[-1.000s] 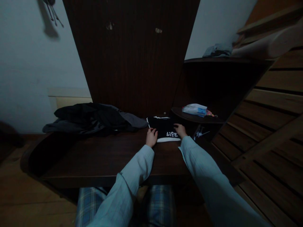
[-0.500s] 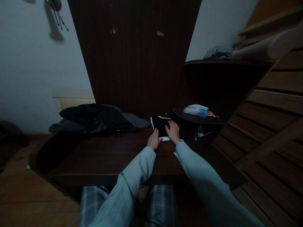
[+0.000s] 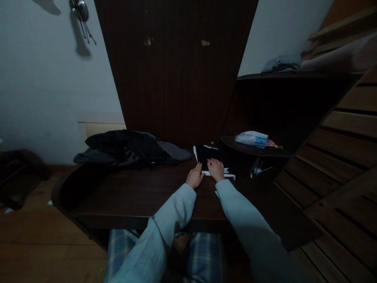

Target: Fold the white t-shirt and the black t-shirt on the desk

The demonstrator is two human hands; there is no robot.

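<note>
A folded black cloth [image 3: 203, 154] with white edges and some white lettering lies flat on the dark wooden desk [image 3: 141, 192]. My left hand [image 3: 194, 176] rests at its near left corner, fingers stretched out and fingertips touching the edge. Across the near middle of the cloth lies my right hand [image 3: 216, 169], palm down with the fingers extended. Neither hand grips anything. Whether the cloth is a garment I cannot tell.
A heap of black and grey clothing [image 3: 129, 147] lies at the back left of the desk. On the right, a low corner shelf [image 3: 244, 148] holds a plastic packet [image 3: 251, 138]. Grey folded fabric [image 3: 281, 63] sits on the upper shelf. Wooden slats [image 3: 338, 157] stand at far right.
My right hand has slid towards me and to the left over the cloth, uncovering white lettering at its right. The left hand has drawn back slightly. The view has turned a little left.
</note>
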